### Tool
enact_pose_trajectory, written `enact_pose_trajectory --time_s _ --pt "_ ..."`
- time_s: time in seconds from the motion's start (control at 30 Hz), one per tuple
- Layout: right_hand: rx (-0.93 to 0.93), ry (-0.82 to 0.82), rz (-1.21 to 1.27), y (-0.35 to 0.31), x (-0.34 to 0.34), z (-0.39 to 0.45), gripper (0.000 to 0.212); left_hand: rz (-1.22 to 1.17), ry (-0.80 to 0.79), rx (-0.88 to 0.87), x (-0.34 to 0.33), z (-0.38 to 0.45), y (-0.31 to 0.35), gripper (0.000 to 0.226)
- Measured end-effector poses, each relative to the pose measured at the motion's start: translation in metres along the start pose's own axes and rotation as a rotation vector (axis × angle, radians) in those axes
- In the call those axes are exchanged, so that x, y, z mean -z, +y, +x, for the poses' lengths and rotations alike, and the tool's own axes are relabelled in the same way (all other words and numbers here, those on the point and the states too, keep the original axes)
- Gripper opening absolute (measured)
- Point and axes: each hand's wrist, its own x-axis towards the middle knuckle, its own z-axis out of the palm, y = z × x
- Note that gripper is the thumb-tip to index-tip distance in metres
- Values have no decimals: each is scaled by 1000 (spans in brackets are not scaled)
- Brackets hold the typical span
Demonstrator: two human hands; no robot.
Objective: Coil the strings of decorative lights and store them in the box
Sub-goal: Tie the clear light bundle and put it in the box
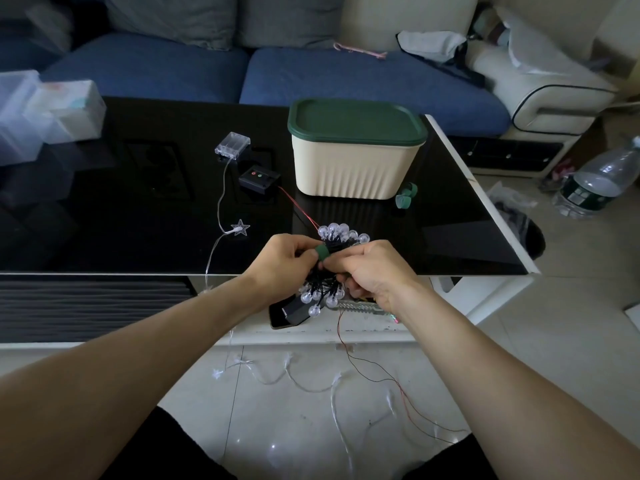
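Both hands, left hand (284,261) and right hand (377,268), grip the coiled bulb string (332,265) over the surface (138,209) edge, fingers cinching a green strap (322,253); a slipped strap would likely uncoil it, box (356,157) still lidded

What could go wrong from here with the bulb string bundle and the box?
1. The red and black lead from the bulb bundle runs to the black controller; lifting the bundle may drag it.
2. The box's green lid is on, while left hand and right hand both grip the bundle at the green strap.
3. The star string trails off the table; it could snag.
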Motion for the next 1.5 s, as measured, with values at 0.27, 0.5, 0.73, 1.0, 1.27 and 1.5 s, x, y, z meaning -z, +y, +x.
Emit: enact_pose_trajectory --time_s 0.27,0.5,0.73,1.0,1.27,1.5 --pt "121 61 -194 15 1 4 4 107 -31 30 -2 7 -6 18" --pt "277 143 -343 17 3 0 9 75 -3 24 -10 8 -4 20" --pt "330 259 -326 13 -1 -2 13 137 86 -36 -16 5 3 19" --pt "279 310 -109 16 1 -2 6 339 145 -147 -16 -3 14 22" --pt "225 381 -32 18 -5 3 6 372 193 -175 -24 -6 16 21" --pt "-18 197 233 8 -7 -7 8 312 220 -179 -24 -9 15 20"
